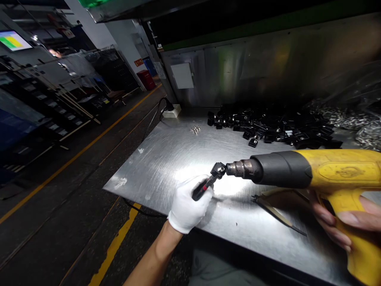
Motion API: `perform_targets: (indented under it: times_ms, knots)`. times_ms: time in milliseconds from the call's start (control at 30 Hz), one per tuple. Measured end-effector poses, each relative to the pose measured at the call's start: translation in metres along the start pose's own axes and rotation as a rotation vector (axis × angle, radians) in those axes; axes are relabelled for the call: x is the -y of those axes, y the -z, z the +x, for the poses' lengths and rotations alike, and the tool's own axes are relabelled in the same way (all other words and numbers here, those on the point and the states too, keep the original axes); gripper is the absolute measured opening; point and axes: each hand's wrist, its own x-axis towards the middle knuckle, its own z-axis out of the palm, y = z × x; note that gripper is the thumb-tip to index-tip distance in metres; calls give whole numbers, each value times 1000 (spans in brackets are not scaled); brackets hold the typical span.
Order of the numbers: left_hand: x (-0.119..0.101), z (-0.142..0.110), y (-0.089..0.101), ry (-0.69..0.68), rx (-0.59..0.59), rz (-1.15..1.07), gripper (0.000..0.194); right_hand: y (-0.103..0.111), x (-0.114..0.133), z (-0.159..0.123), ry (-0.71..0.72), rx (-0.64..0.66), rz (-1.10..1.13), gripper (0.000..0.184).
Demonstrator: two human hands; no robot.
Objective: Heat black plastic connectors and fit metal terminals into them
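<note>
My left hand (190, 204), in a white glove, is closed around a pair of black pliers (201, 190) with red on the handle. At the far end of the pliers is a small black part (218, 169) with a shiny metal piece in it. My right hand (336, 222) is bare and wraps the grip of a yellow heat gun (342, 169). The metal nozzle (242, 169) of the heat gun points left and sits right beside the black part; whether they touch I cannot tell. Below the barrel lies a long thin tool (278, 214) with pale handles.
Many black parts (268, 125) are heaped at the back of the metal table (160, 159). Small metal pieces (195, 129) lie left of them, near a white power socket (172, 111). Clear plastic bags (369, 133) stand at the back right. A metal panel rises behind.
</note>
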Motion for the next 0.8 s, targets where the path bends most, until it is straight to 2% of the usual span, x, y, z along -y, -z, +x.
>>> perform_targets:
  times_ms: [100,267,333,500,633,800]
  knots:
    - [-1,0,0,4,1,-5,12,0,4,-2,-52,81,-34,42]
    - [-2,1,0,1,6,-5,11,-23,15,-6,-31,-90,-14,40]
    - [-1,0,0,-5,3,4,11,-26,16,-7,-38,-60,-12,41]
    - [-1,1,0,6,4,10,12,-16,11,-5,-47,-26,4,46]
    - [-2,1,-1,-5,1,1,13,-10,7,-4,-18,46,-25,40]
    - [-3,1,-1,-7,-2,17,13,-8,7,-2,30,73,-53,35]
